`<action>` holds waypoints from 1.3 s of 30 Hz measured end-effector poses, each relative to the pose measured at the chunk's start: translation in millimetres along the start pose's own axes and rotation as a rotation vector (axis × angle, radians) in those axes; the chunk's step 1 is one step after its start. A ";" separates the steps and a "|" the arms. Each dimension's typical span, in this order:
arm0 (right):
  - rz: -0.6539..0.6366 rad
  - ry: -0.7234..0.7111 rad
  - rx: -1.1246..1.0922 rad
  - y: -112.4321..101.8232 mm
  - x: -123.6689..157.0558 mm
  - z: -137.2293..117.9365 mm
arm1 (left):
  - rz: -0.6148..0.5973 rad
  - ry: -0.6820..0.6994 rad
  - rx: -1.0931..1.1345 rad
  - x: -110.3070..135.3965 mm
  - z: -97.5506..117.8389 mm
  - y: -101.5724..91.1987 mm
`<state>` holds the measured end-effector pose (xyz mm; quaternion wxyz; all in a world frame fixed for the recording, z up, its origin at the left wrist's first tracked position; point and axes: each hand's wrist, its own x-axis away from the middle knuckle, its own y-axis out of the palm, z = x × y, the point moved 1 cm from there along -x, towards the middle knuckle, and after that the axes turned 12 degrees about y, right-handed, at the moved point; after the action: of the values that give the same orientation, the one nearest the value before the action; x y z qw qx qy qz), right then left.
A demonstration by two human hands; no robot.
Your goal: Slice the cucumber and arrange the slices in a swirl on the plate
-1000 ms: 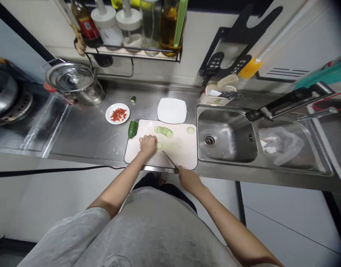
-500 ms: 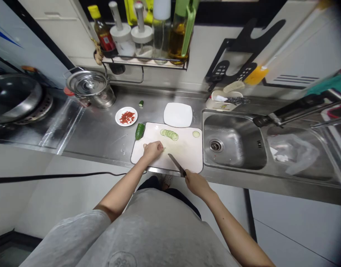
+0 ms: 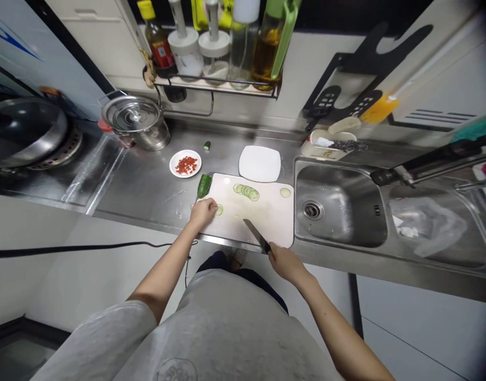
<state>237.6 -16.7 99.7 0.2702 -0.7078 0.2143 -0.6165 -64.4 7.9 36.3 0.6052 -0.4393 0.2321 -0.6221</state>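
- I'm looking down at a steel counter [image 3: 147, 196] with a sink [image 3: 341, 206] at its right and a white cutting board [image 3: 227, 227] along its front edge.
- Near the board's left edge I have the left hand [image 3: 202, 213], fingers bent, a cucumber slice [image 3: 219, 210] at the fingertips; I can't tell whether they pinch it.
- The right hand [image 3: 288, 263], just off the board's front edge, is closed around the handle of a knife [image 3: 256, 234], its blade over the board.
- A cucumber piece [image 3: 204, 186] sits at the board's back left corner, overlapped slices [image 3: 246, 191] near the back edge, one round [image 3: 285, 192] by the back right corner.
- I see a square plate [image 3: 259, 163] just behind the board.
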 end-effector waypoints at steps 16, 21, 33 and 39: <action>0.154 0.127 -0.087 7.3 4.2 15.0 | 0.118 0.159 -0.007 -17.1 51.3 21.9; 0.203 0.216 -0.156 9.8 6.8 28.9 | 0.062 0.311 -0.045 -53.2 101.3 42.1; 0.184 0.259 -0.197 18.1 11.4 39.9 | 0.036 0.316 -0.184 -73.5 115.4 48.2; 0.148 0.198 -0.162 10.1 10.6 22.8 | 0.027 0.224 -0.011 -67.9 110.9 31.9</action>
<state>262.1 -28.4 99.0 0.2344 -0.6453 0.3407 -0.6423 36.9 94.7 48.2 0.5812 -0.3672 0.3075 -0.6579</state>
